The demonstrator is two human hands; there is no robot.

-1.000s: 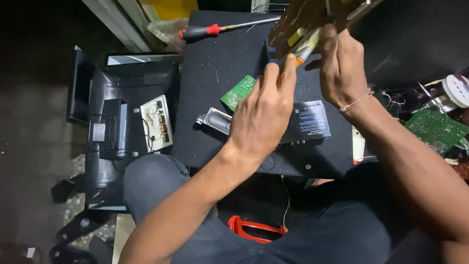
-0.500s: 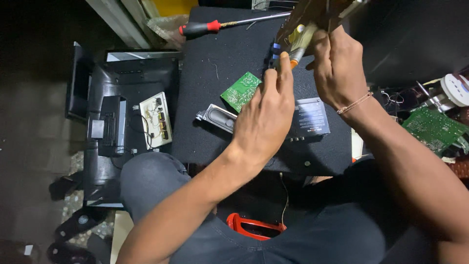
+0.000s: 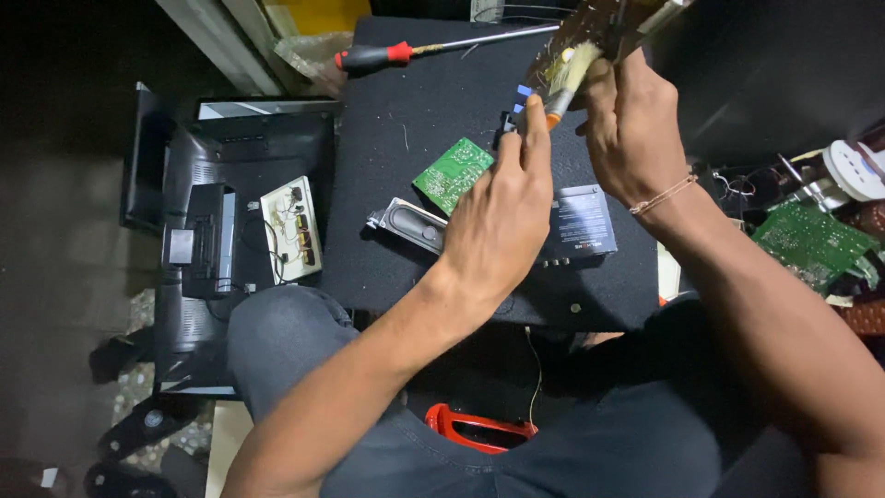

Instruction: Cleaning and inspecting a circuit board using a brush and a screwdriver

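Observation:
My left hand (image 3: 502,217) grips a small paintbrush (image 3: 564,85) with pale bristles and an orange ferrule, its tip pressed against a brown circuit board (image 3: 604,23). My right hand (image 3: 631,124) holds that board up, tilted, near the top of the view. Both hands hover over a black flat panel (image 3: 406,212) lying across my lap. Under my hands on the panel lie a small green circuit board (image 3: 452,173), a grey oblong speaker (image 3: 406,224) and a black box with a label (image 3: 581,221).
A red-handled screwdriver (image 3: 433,48) lies at the panel's far edge. A black opened monitor casing (image 3: 217,212) with a pale circuit board (image 3: 290,228) sits on the left. Green boards (image 3: 811,242) and wires clutter the right. A red object (image 3: 475,429) lies between my legs.
The brush has moved a little up along the brown board, and both hands have shifted slightly with it. Everything on the panel stays where it was.

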